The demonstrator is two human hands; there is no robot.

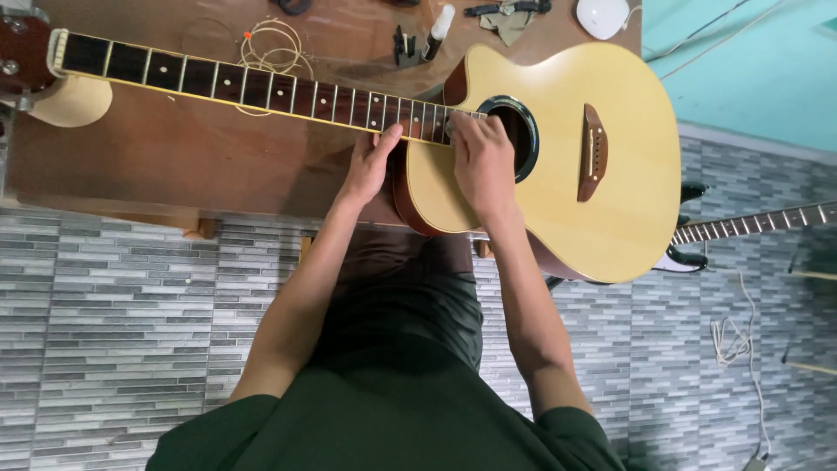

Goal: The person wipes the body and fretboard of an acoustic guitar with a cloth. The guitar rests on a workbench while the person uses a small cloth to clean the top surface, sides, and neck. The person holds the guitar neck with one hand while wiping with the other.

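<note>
both hands lie on the acoustic guitar [558, 131] by its soundhole [521, 131] — left hand [370, 166] flat, fingers on the fretboard [261, 87]; right hand [482, 161] curled, grip unclear.

The acoustic guitar [567, 166] has a pale yellow top, a reddish-brown bridge [593, 153] and a dark fretboard [253, 87] crossed by light frets, lying on a brown worktop [174, 166] above a floor [105, 331] of grey striped tiles.

Headstock [19, 48] cut off far left of left hand [370, 164]; fret ends beneath right hand [482, 161] hidden
</note>
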